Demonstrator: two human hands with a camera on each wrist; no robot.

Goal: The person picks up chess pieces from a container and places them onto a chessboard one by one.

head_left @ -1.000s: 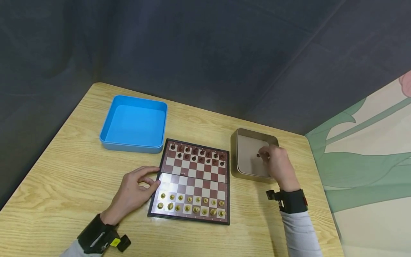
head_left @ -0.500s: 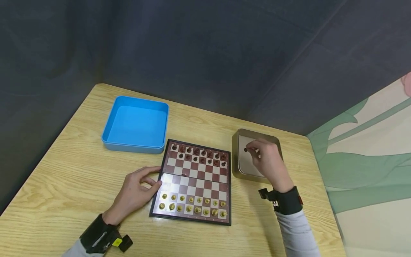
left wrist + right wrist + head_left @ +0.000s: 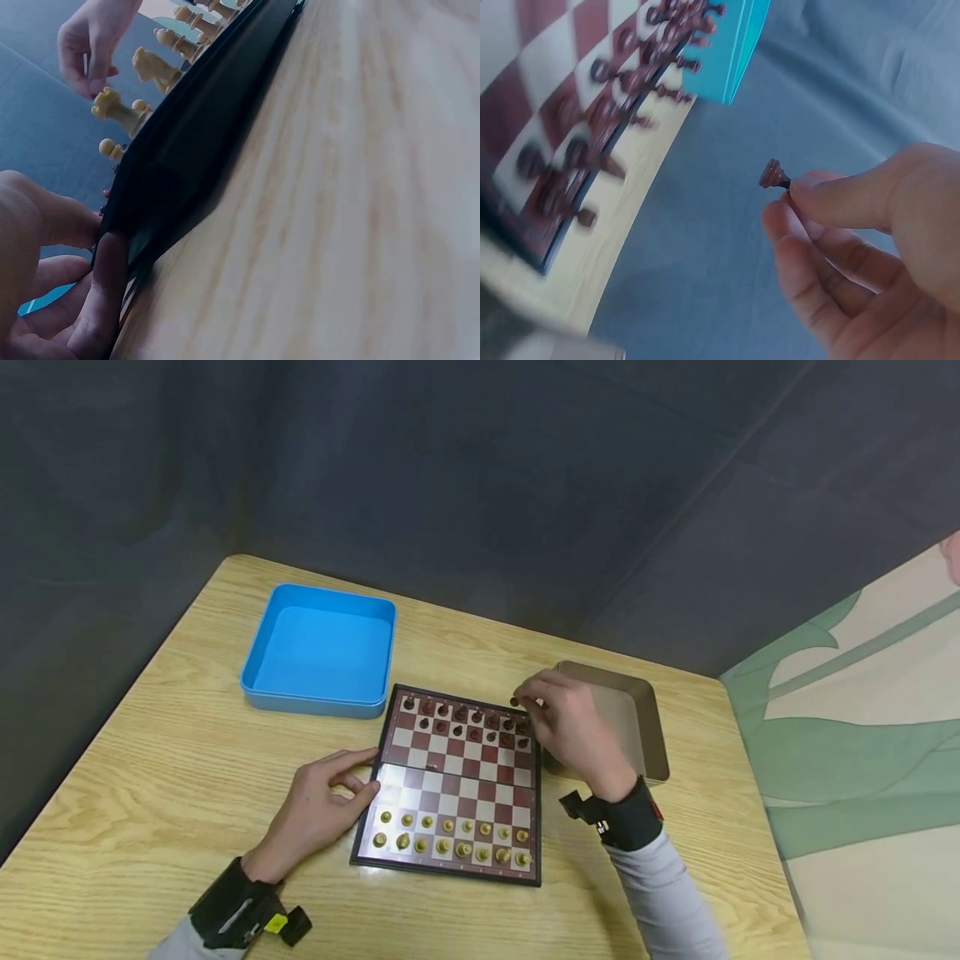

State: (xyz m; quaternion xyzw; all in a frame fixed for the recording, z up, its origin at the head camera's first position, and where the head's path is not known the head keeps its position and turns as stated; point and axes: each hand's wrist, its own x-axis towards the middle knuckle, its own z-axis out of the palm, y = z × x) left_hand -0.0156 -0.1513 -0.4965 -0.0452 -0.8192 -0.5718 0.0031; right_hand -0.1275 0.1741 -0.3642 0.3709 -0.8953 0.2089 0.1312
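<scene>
My right hand (image 3: 573, 722) pinches a small dark brown chess pawn (image 3: 773, 175) between thumb and fingertips. Its base points outward, and its head is hidden by the fingers. In the head view this hand is above the far right corner of a chessboard (image 3: 446, 783). Dark chess pieces (image 3: 660, 49) stand in two rows at the board's far end, while cream ones (image 3: 154, 67) stand in two rows at the near end. At the board's left edge rests my left hand (image 3: 318, 802), its thumb and index fingertips touching the black rim, fingers relaxed.
Behind the board to the left lies a blue tray (image 3: 318, 706). A metal tin (image 3: 652, 735) stands right of the board, partly covered by my right hand. All sit on a wooden table (image 3: 150, 777), with a dark curtain (image 3: 450, 485) behind its far edge.
My right hand has moved left from inside the metal tin to above the board's far right corner, carrying the pawn. My left hand has stayed at the board's edge.
</scene>
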